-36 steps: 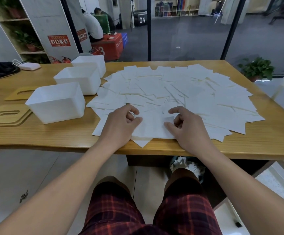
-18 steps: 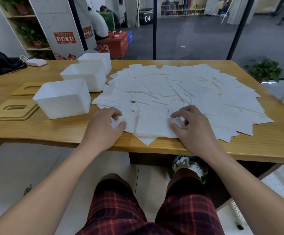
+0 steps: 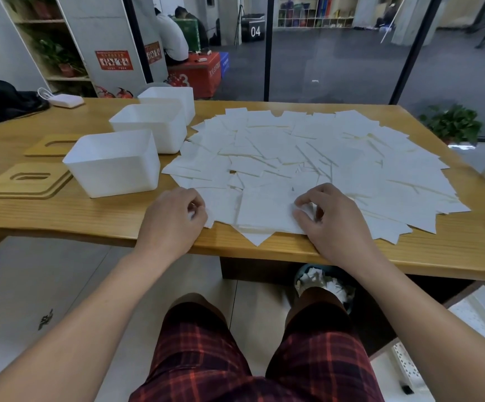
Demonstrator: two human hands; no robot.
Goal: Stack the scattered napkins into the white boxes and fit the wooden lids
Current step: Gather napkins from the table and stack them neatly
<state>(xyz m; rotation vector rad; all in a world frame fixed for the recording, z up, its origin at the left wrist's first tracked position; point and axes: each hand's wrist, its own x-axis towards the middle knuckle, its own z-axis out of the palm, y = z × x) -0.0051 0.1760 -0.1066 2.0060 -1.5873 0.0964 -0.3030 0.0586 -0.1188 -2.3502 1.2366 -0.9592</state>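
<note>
Several white napkins (image 3: 316,158) lie scattered in a wide overlapping spread on the wooden table (image 3: 90,219). My left hand (image 3: 174,219) pinches the left edge of a napkin at the spread's near-left corner. My right hand (image 3: 331,219) curls its fingers on the right edge of the nearest napkin (image 3: 264,210) at the front. Three empty white boxes stand in a row at the left: the near box (image 3: 113,163), the middle box (image 3: 151,126) and the far box (image 3: 169,97). Wooden lids with slots lie left of them, a near stack (image 3: 26,181) and a far lid (image 3: 53,145).
A black bag (image 3: 0,100) and a white charger (image 3: 64,100) lie at the table's far left. A bin of crumpled paper (image 3: 322,282) stands under the table by my knees. Glass partitions rise behind the table, and a potted plant (image 3: 450,123) sits to the right.
My left hand slid left along the front of the spread to its near-left corner. My right hand stayed on the front napkin. The camera shifted a little to the left.
</note>
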